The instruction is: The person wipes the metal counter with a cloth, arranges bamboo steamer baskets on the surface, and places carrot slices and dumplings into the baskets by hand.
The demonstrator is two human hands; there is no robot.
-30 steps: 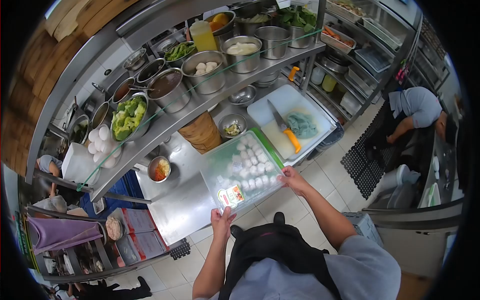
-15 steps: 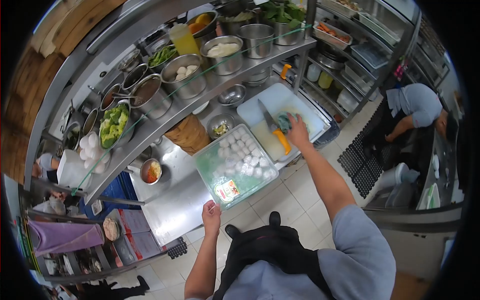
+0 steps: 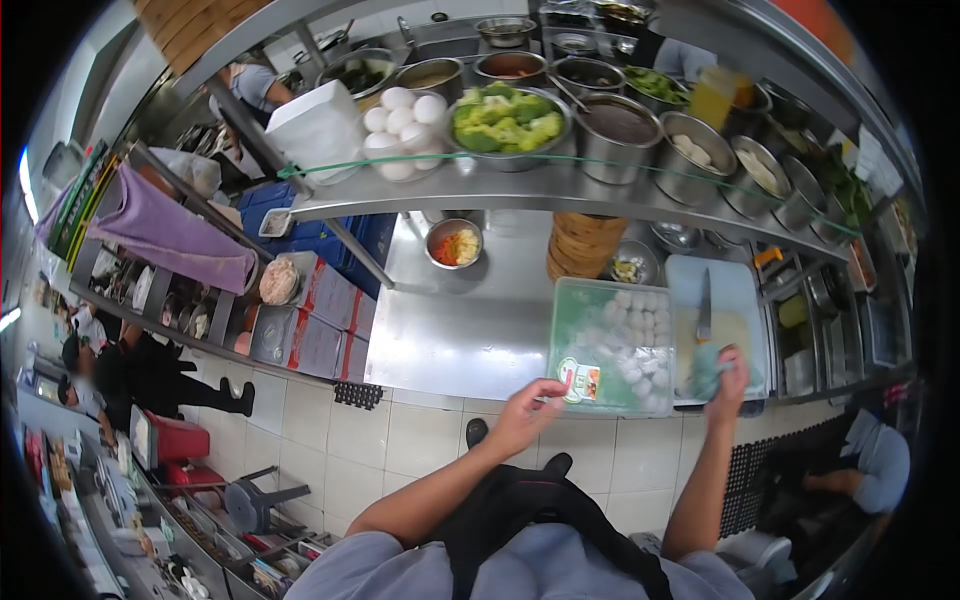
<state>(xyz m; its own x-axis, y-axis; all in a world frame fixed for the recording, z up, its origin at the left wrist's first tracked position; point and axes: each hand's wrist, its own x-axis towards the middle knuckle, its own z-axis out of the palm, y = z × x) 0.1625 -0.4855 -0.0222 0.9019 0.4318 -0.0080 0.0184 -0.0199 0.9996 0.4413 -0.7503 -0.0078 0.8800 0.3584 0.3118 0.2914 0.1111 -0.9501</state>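
Observation:
In my right hand (image 3: 732, 378) is a bunched grey-green cloth (image 3: 708, 368), held over the near part of the white cutting board (image 3: 750, 300). A knife (image 3: 705, 308) lies on that board with its blade pointing away; its handle is hidden near the cloth. My left hand (image 3: 528, 414) is empty, its fingers loosely bent and apart, just off the near left corner of a clear plastic container (image 3: 583, 330). Inside the container several white round pieces (image 3: 637, 325) sit in rows on the right, and a label (image 3: 580, 381) shows at its near left.
A bamboo steamer stack (image 3: 583, 246) and a small metal bowl (image 3: 632, 265) stand behind the container. Chopped vegetables fill another bowl (image 3: 454, 243) on the steel counter (image 3: 455, 330). Overhead, a shelf (image 3: 480, 190) bears eggs (image 3: 400, 120), broccoli (image 3: 507, 120) and pots. A person (image 3: 865, 465) bends at the right.
My view has swung left. My right hand has lifted the cloth from beside the knife and drawn it toward me. My left hand stays near the container's corner, its fingers looser.

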